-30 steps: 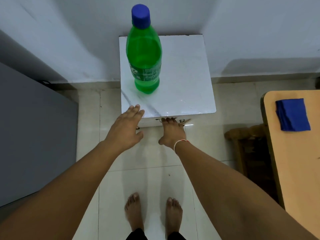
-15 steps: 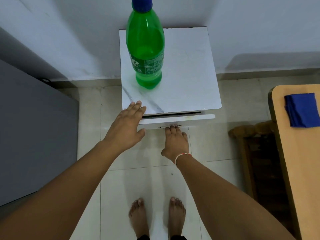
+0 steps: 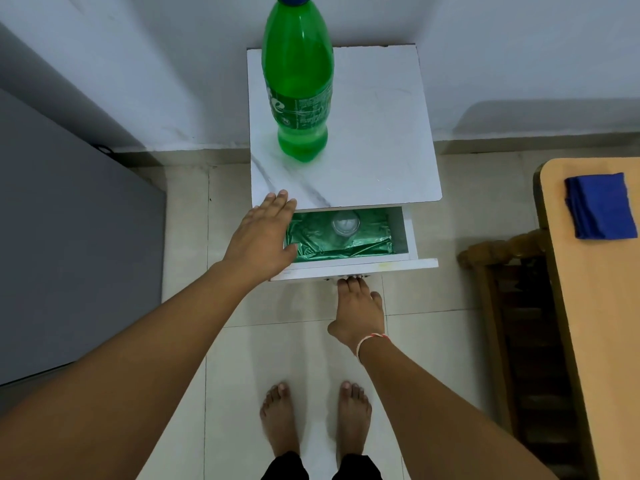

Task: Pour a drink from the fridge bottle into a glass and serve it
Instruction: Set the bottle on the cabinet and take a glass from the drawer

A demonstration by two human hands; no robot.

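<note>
A green plastic bottle with a blue cap stands upright on the white marble-look cabinet top. Below it the drawer stands pulled out, lined with green foil. A clear glass sits in the drawer near its back. My left hand lies flat with straight fingers over the drawer's left end, fingertips at the cabinet top's front edge. My right hand hooks its fingertips under the handle on the drawer front; the handle itself is mostly hidden.
A grey appliance side fills the left. At the right stands a wooden table with a folded blue cloth, and a wooden chair beside it. My bare feet stand on the tiled floor.
The drawer has slid out toward me, pulled by my right hand, and now shows the green lining and the glass. My left hand stayed at the cabinet's front left corner.
</note>
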